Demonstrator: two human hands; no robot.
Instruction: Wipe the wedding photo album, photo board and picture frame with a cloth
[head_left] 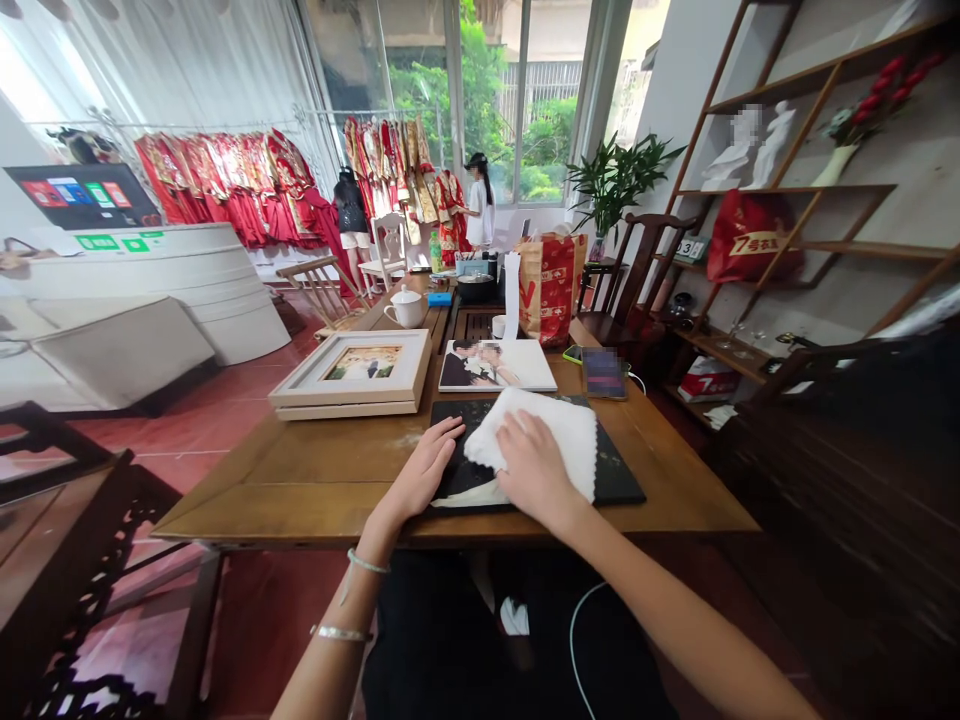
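A black flat board [619, 482] lies on the wooden table in front of me, with pale specks on its surface. My right hand [534, 462] presses down on a white cloth [576, 435] with a scalloped edge, its fingers bent onto the fabric. The cloth covers much of the board's middle and upper right. Resting on the board's left edge, my left hand [431, 460] has its fingers stretched out and holds nothing. A whitish strip [474, 496] shows along the near edge of the board, between my hands; I cannot tell whether it belongs to the cloth.
Stacked picture frames [300, 392] stand at left, beside a photo panel [536, 365]. Behind are a white teapot [407, 308], a red-and-tan paper bag [551, 290] and a phone [604, 375] with a cable. Two people are near racks of red garments [232, 180].
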